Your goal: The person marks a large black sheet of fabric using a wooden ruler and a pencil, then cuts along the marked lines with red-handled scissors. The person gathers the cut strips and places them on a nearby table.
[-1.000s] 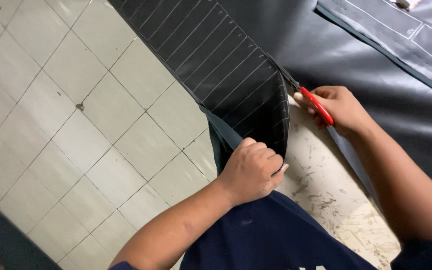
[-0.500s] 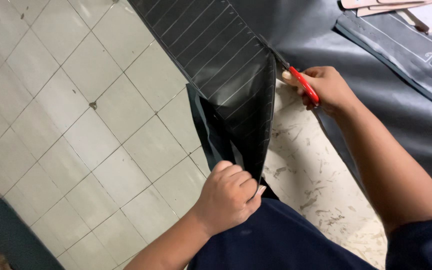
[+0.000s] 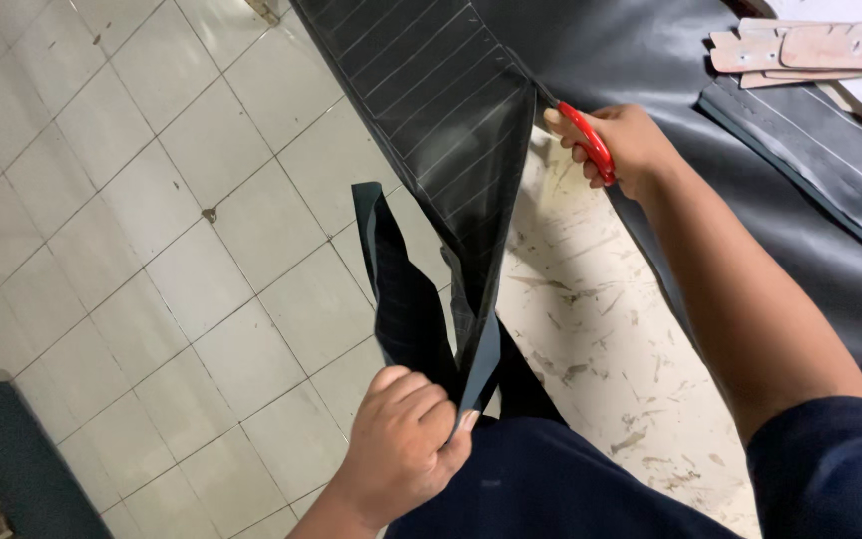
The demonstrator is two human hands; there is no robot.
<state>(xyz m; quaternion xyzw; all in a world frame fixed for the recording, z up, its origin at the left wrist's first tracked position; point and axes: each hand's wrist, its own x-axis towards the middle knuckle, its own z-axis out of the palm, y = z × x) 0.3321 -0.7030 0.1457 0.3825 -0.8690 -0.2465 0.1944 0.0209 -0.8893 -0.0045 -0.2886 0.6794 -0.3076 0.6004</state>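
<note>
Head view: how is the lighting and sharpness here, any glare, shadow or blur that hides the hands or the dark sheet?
Head view: even indoor light, mostly sharp; soft sheen on the dark sheet but its chalk lines stay readable; the right hand with the red scissors casts a faint shadow on the scuffed tabletop; the left hand is clear, gripping the cut strip.

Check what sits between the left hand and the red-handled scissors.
Head view: the lined black strip spans it, pinched by the left hand and running up to the red-handled scissors in the right hand.

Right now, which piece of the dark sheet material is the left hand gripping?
The narrow strip cut from the lined sheet's edge; the left hand pinches its lower end.
</note>
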